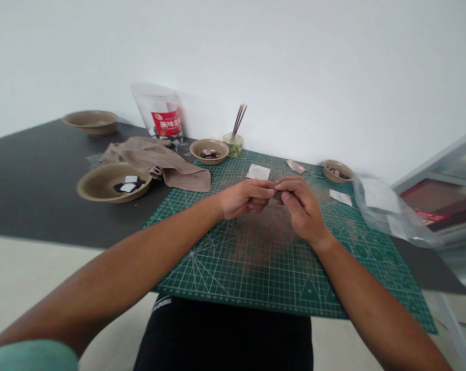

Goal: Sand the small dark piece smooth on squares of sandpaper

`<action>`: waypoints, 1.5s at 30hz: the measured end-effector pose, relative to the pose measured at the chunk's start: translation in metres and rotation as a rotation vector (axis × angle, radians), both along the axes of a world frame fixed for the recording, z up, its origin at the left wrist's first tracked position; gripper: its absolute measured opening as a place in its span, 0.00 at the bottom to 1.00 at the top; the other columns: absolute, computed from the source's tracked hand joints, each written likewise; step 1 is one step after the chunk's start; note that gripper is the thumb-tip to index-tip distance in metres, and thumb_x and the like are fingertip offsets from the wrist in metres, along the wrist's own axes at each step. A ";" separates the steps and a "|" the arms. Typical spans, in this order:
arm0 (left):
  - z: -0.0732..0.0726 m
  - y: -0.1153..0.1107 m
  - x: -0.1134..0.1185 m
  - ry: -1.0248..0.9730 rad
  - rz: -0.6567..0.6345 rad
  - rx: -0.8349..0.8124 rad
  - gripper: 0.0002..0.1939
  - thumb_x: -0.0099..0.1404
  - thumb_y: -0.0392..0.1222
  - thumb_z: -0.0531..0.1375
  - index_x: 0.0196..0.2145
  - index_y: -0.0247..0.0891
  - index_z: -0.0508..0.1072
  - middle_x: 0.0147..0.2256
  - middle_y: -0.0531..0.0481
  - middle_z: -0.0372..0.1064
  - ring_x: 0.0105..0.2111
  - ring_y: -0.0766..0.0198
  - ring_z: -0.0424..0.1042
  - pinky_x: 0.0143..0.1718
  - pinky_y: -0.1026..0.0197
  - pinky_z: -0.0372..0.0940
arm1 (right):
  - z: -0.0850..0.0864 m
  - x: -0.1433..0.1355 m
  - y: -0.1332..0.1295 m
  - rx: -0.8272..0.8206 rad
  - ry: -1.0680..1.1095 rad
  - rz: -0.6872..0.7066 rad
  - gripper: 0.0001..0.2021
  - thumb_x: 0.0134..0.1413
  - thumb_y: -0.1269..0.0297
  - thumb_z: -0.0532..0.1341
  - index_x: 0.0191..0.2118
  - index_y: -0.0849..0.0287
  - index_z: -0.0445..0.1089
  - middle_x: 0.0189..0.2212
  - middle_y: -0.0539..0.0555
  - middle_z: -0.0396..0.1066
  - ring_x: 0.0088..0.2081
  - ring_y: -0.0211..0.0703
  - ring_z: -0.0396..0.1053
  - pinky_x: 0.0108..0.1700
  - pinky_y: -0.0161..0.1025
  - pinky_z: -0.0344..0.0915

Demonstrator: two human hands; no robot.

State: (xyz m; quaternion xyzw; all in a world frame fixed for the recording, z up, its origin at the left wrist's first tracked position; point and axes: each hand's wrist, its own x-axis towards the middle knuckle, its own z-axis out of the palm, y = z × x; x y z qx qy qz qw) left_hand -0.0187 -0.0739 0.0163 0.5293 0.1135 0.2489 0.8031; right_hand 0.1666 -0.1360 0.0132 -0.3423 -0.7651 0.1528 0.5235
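Over the green cutting mat, my left hand and my right hand meet at the fingertips. Between them is a small dark piece, mostly covered by the fingers, so its kind does not show. The fingers of both hands are pinched on it. Just behind the hands lies a white paper square. A brownish smudge marks the mat beneath them.
To the left are a bowl with black and white pieces, a brown cloth, another bowl and a clear tub. Behind stand a small bowl and a stick holder. Rightward are a bowl and plastic bag.
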 end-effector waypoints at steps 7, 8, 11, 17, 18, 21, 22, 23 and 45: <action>0.000 0.000 0.000 -0.005 0.012 0.007 0.12 0.60 0.43 0.66 0.36 0.34 0.70 0.19 0.62 0.47 0.18 0.75 0.44 0.19 0.69 0.43 | 0.002 0.000 0.001 0.058 -0.056 0.002 0.12 0.61 0.69 0.62 0.49 0.51 0.68 0.46 0.55 0.68 0.43 0.44 0.68 0.41 0.44 0.68; 0.000 0.000 0.000 -0.008 0.012 0.010 0.12 0.60 0.43 0.66 0.36 0.34 0.71 0.19 0.62 0.47 0.18 0.75 0.44 0.19 0.69 0.43 | 0.001 -0.001 0.001 0.052 -0.049 0.006 0.13 0.61 0.69 0.62 0.49 0.51 0.68 0.47 0.55 0.67 0.43 0.44 0.68 0.41 0.43 0.68; 0.001 -0.001 0.000 -0.019 0.008 0.007 0.12 0.60 0.44 0.66 0.35 0.34 0.71 0.19 0.61 0.47 0.18 0.74 0.44 0.19 0.69 0.43 | 0.000 -0.002 0.001 0.048 -0.027 0.011 0.13 0.60 0.69 0.63 0.49 0.50 0.67 0.47 0.54 0.67 0.40 0.42 0.67 0.39 0.42 0.67; 0.003 -0.003 0.000 -0.024 0.005 -0.013 0.11 0.61 0.45 0.65 0.34 0.34 0.70 0.19 0.62 0.43 0.18 0.74 0.42 0.19 0.69 0.44 | -0.002 -0.002 0.002 0.081 -0.037 -0.005 0.13 0.60 0.68 0.63 0.49 0.49 0.65 0.47 0.54 0.67 0.38 0.41 0.67 0.38 0.41 0.68; 0.004 -0.003 0.000 -0.024 0.002 -0.014 0.12 0.61 0.45 0.65 0.33 0.35 0.69 0.18 0.62 0.43 0.18 0.74 0.41 0.19 0.69 0.44 | -0.002 -0.002 0.002 0.094 -0.039 -0.011 0.13 0.60 0.68 0.64 0.48 0.50 0.65 0.47 0.54 0.67 0.37 0.41 0.67 0.37 0.41 0.68; 0.004 -0.003 0.001 -0.018 0.007 -0.015 0.15 0.62 0.48 0.65 0.30 0.36 0.66 0.18 0.62 0.43 0.17 0.74 0.41 0.18 0.69 0.43 | -0.002 -0.002 0.003 0.128 -0.049 -0.036 0.13 0.60 0.68 0.64 0.48 0.50 0.65 0.47 0.54 0.67 0.36 0.39 0.67 0.36 0.41 0.69; 0.003 -0.002 0.001 -0.015 0.012 -0.015 0.16 0.62 0.48 0.65 0.29 0.36 0.65 0.18 0.62 0.43 0.17 0.74 0.41 0.18 0.69 0.43 | -0.002 -0.002 0.004 0.134 -0.050 -0.041 0.13 0.59 0.69 0.64 0.47 0.50 0.65 0.46 0.54 0.67 0.35 0.39 0.67 0.35 0.41 0.69; 0.003 -0.002 0.002 -0.011 0.016 -0.015 0.16 0.62 0.49 0.65 0.29 0.36 0.65 0.18 0.62 0.43 0.17 0.74 0.41 0.18 0.69 0.43 | -0.002 -0.002 0.004 0.139 -0.051 -0.044 0.13 0.59 0.69 0.64 0.47 0.51 0.65 0.46 0.54 0.67 0.35 0.39 0.67 0.35 0.40 0.68; 0.000 -0.003 0.004 0.059 0.004 -0.005 0.18 0.64 0.54 0.64 0.31 0.34 0.69 0.19 0.62 0.42 0.18 0.74 0.40 0.19 0.69 0.42 | 0.005 -0.007 -0.001 0.227 -0.111 -0.118 0.11 0.57 0.69 0.66 0.34 0.53 0.61 0.36 0.50 0.69 0.38 0.42 0.68 0.37 0.41 0.67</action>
